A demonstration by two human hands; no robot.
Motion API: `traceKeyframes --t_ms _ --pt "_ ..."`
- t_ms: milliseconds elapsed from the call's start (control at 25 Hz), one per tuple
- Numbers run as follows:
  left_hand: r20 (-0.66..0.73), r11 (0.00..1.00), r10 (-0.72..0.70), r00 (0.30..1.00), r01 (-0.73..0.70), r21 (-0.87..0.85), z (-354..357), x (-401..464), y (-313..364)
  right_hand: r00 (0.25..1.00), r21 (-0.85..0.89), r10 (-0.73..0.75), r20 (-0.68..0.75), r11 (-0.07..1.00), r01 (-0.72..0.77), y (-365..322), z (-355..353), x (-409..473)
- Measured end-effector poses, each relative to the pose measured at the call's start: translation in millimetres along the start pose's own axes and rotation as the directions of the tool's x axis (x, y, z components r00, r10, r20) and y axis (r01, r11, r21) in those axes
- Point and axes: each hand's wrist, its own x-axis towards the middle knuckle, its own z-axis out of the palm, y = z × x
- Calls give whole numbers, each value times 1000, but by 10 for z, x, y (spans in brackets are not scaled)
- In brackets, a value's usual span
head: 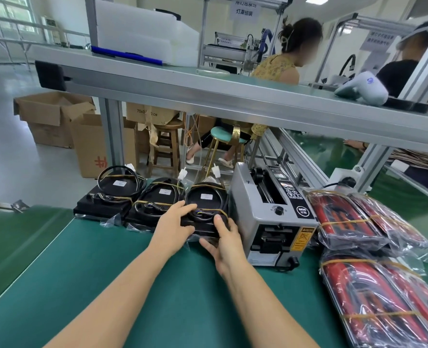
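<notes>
Three black bundles are lined up at the far edge of the green mat [107, 272] in the head view, each a flat unit with a coiled cable strapped on by yellow bands. The rightmost bundle [206, 198] is the one being handled; it lies just beside the grey tape dispenser [270, 217], with the middle bundle [161, 197] close on its other side and the leftmost bundle [112, 194] beyond that. The left hand [174, 227] is laid over the near left part of the rightmost bundle, its fingers curved onto the top by the cable. The right hand [226, 243] pinches the near right corner, with the thumb on top and the fingers tucked under the front edge.

A slip is judged possible, since clear plastic wrap lies under the unit and could slide against the fingers. If the bundle were swung to the right, the dispenser could be knocked. The white plug [216, 170] standing up at the back could catch on the frame behind, and a band could be dragged off the coil by the left fingers.

The underside of the bundle and the right fingertips beneath it are hidden. The left thumb cannot be made out. The white label [206, 196] is too small to be read. The red bagged packs [345, 222] at the right are partly cut off by the picture edge, and their contents are blurred by glare on the plastic.
</notes>
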Motion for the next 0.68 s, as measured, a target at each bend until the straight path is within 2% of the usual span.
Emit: traceKeyframes --t_ms 120,240,360,440,480,560,680 --pt "-35 999 33 999 -33 13 27 19 -26 998 7 26 -57 1000 -25 -15 90 58" --pt "-62 994 55 997 -48 102 95 31 -44 987 85 94 -130 993 -84 0 154 82" --pt "-105 969 69 992 -42 242 187 9 -42 971 130 136 -194 985 -112 60 178 66" --pt "-141 925 88 986 -29 379 225 -18 -46 967 86 117 -225 991 -100 75 196 74" --pt "-158 900 94 983 -16 436 237 -27 -49 965 12 95 -246 995 -95 66 210 85" --pt "-176 858 94 980 10 513 251 -33 -33 958 -281 46 -284 951 -129 15 241 92" --pt "-169 813 93 981 23 581 288 -7 24 980 -627 35 -197 764 -153 -55 225 -91"
